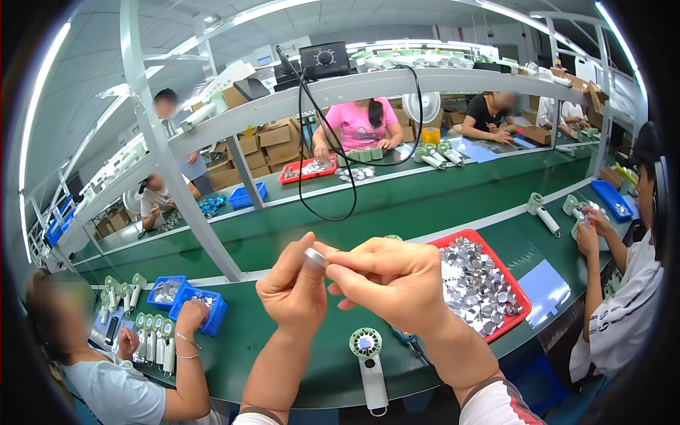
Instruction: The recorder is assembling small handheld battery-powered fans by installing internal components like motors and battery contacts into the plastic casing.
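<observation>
A small round silver metal cap (316,257) is held up above the bench, pinched between my two hands. My left hand (289,285) grips it between thumb and fingers. My right hand (389,278) has thumb and forefinger closed at its right edge. On the green bench below lies a white handheld fan (374,382), its round green grille pointing away from me. Just right of the fan, a teal-handled tool (411,345) is partly covered by my right forearm. Beyond that forearm, a red tray (525,306) holds a heap of similar silver caps.
Blue bins (225,312) and several fans (150,340) stand left, beside a co-worker's arm. A blue sheet (544,290) lies right of the tray, near another co-worker. A metal frame post (177,156) and hanging black cable (301,142) rise ahead. More people sit across the bench.
</observation>
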Motion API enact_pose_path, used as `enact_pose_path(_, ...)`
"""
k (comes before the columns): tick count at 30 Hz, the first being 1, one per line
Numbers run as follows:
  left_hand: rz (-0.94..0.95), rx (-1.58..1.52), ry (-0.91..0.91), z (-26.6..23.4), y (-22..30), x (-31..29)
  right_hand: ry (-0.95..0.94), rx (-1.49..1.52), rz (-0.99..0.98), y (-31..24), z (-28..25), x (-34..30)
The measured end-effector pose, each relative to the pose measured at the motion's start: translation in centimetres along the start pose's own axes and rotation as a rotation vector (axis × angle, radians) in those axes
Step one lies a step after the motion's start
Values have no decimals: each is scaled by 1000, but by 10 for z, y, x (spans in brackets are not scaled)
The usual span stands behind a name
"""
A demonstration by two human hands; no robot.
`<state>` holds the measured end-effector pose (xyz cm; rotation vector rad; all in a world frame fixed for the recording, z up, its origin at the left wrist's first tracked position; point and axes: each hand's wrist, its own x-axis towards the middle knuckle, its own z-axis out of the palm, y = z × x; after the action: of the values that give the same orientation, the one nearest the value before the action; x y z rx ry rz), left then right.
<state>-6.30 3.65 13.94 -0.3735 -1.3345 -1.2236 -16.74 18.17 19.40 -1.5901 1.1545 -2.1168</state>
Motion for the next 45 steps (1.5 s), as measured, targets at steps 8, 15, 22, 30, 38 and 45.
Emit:
enact_pose_path(8,52,78,-89,-7,2,6,-62,8,129,-5,-9,1)
enact_pose_path(15,125,168,-159,-9,8,14,-71,13,124,-5,-11,1)
enact_pose_path(22,203,303,-222,-5,16,19,-71,-17,105,-5,-14,1)
enact_pose_path(30,273,480,-263,-9,19,21,-64,-67,86,-8,-16,1)
enact_pose_path(38,230,427,-249,-13,13,19,-89,18,243,-12,-20,4)
enact_pose_path(45,167,346,-228,-12,10,16,-87,34,231,-10,-21,3)
